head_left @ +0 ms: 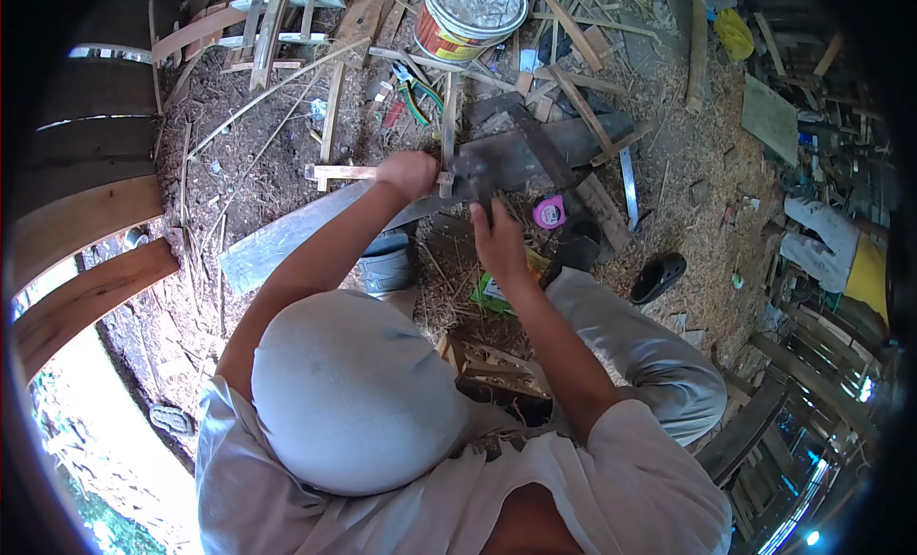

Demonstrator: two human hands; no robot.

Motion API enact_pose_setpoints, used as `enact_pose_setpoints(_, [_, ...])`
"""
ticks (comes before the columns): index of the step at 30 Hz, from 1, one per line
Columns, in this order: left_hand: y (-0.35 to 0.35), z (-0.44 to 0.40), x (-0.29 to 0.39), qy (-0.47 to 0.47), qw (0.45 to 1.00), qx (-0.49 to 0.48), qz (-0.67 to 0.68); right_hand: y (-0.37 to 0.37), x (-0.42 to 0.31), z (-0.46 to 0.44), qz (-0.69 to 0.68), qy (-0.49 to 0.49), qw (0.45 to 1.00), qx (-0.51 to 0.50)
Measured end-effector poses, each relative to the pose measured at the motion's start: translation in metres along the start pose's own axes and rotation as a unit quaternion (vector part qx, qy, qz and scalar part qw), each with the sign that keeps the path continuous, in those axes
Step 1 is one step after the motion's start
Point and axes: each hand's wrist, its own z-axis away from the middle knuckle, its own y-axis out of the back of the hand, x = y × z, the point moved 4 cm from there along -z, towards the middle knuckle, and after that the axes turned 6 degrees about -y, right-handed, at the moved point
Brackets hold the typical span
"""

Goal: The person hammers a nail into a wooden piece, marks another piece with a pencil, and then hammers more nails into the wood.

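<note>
My left hand [411, 176] is closed around a crosspiece of a small wooden frame [346, 173], whose slats reach away from me over the plank. My right hand [501, 242] grips the dark handle of a hammer [470, 165]. The hammer head is close to the frame's right end; whether it touches the wood I cannot tell. Beneath both lies a long grey plank [287, 235], set at a slant on the ground. To the right of the hammer sits a pink tape measure [549, 212].
Green-handled pliers [417, 96] lie beyond the frame, near a lidded paint bucket [470, 25]. A handsaw [544, 146] crosses the plank. A metal strip [629, 189], a black clog [658, 278] and a green packet [492, 292] are nearby. Wood scraps and shavings litter the ground.
</note>
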Motion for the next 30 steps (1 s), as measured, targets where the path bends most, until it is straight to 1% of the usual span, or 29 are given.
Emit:
enact_pose_setpoints(1, [0.002,0.0,0.0,-0.004,1.0,-0.003,-0.004,0.01,-0.015,-0.002,-0.013,0.021,0.999,0.027])
enact_pose_setpoints(2, [0.005,-0.001,0.0,-0.006,1.0,-0.003,-0.008,0.023,-0.036,-0.002,-0.021,0.047,0.996,0.076])
enact_pose_setpoints(3, [0.005,-0.002,-0.002,-0.005,1.0,-0.002,-0.007,0.031,-0.054,-0.002,-0.02,0.048,0.996,0.075])
enact_pose_setpoints(5, [0.0,-0.003,-0.003,-0.022,1.0,0.006,-0.01,0.049,-0.08,0.002,-0.137,0.088,0.979,0.127])
enact_pose_setpoints(6, [-0.003,-0.004,-0.005,-0.022,1.0,0.006,-0.01,0.053,-0.084,0.003,-0.174,0.11,0.97,0.13])
enact_pose_setpoints(7, [-0.006,-0.006,-0.006,-0.022,1.0,0.006,-0.01,0.05,-0.079,0.004,-0.174,0.11,0.97,0.129])
enact_pose_setpoints(9, [-0.007,-0.007,-0.007,-0.023,1.0,0.007,-0.01,0.039,-0.059,0.013,-0.052,0.253,0.944,0.207])
enact_pose_setpoints(10, [-0.005,-0.006,-0.005,-0.027,1.0,0.01,-0.008,0.024,-0.037,0.016,-0.065,0.208,0.961,0.172])
enact_pose_setpoints(11, [-0.003,-0.004,-0.005,-0.029,0.999,0.013,-0.006,0.015,-0.02,0.02,-0.065,0.21,0.961,0.17])
enact_pose_setpoints(12, [-0.002,-0.004,-0.004,-0.026,1.0,0.014,-0.005,-0.001,0.004,0.017,0.017,0.086,0.993,0.083])
enact_pose_setpoints(13, [-0.001,-0.003,-0.002,-0.024,1.0,0.013,-0.006,-0.013,0.023,0.018,0.098,-0.041,0.994,-0.007])
enact_pose_setpoints(14, [0.0,-0.003,-0.002,-0.022,1.0,0.011,-0.009,-0.012,0.023,0.02,0.035,-0.011,0.999,0.03])
enact_pose_setpoints(15, [0.0,-0.005,-0.004,-0.018,1.0,0.011,-0.008,-0.006,0.01,0.016,0.034,-0.009,0.999,0.026])
enact_pose_setpoints(17, [-0.005,-0.005,-0.003,-0.021,1.0,0.003,-0.013,0.008,-0.006,0.015,0.0,-0.073,0.997,0.002])
enact_pose_setpoints(18, [-0.005,-0.006,-0.004,-0.023,1.0,0.003,-0.016,0.012,-0.01,0.011,-0.021,-0.054,0.998,0.032])
enact_pose_setpoints(19, [-0.005,-0.007,-0.004,-0.019,1.0,0.006,-0.013,0.016,-0.018,0.007,-0.021,-0.052,0.998,0.034])
enact_pose_setpoints(21, [-0.006,-0.007,-0.005,-0.015,1.0,0.008,-0.008,0.038,-0.052,0.007,-0.089,0.0,0.991,0.104])
enact_pose_setpoints(22, [-0.007,-0.007,-0.005,-0.021,1.0,0.01,-0.014,0.047,-0.07,0.01,-0.128,0.039,0.985,0.11])
enact_pose_setpoints(23, [-0.006,-0.007,-0.005,-0.027,0.999,0.013,-0.021,0.046,-0.07,0.011,-0.127,0.038,0.985,0.111])
enact_pose_setpoints(25, [-0.004,-0.006,-0.004,-0.028,0.999,0.009,-0.018,0.047,-0.072,0.014,-0.115,0.133,0.973,0.152])
enact_pose_setpoints(27, [0.0,-0.005,-0.003,-0.026,1.0,0.006,-0.014,0.031,-0.051,0.018,-0.087,0.128,0.975,0.156])
enact_pose_setpoints(29, [0.002,-0.002,0.0,-0.031,0.999,0.0,-0.011,0.004,-0.019,0.018,0.028,0.055,0.996,0.065])
enact_pose_setpoints(30, [0.003,-0.002,0.001,-0.029,0.999,0.0,-0.012,-0.006,-0.002,0.014,0.088,-0.037,0.995,-0.02])
